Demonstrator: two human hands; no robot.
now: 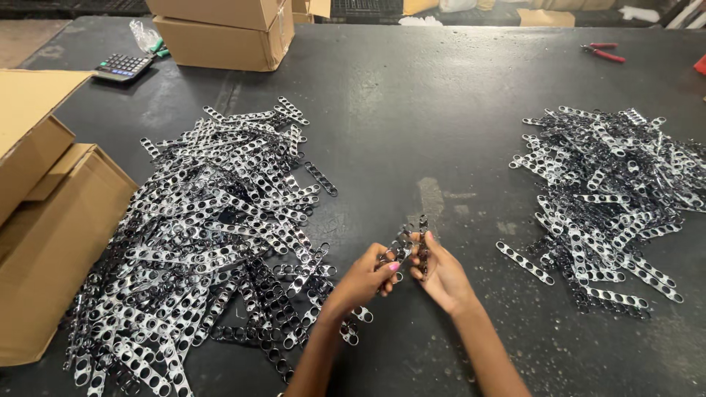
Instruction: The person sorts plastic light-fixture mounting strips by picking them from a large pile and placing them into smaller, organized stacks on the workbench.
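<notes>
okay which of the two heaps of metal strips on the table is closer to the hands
The left heap. Its edge reaches the left hand, while the right heap lies apart from the right hand across bare dark table.

A few flat, shiny metal strips punched with rows of round holes (412, 239) stood nearly upright, bunched together above the dark table, between two heaps.

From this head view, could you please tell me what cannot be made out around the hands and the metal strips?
- How many strips the left hand and right hand hold: fingers cover them.
- Left pile: its lower end is cut off by the bottom edge.
- Right pile: cut off by the right edge.
- Calculator keys: too small.
</notes>
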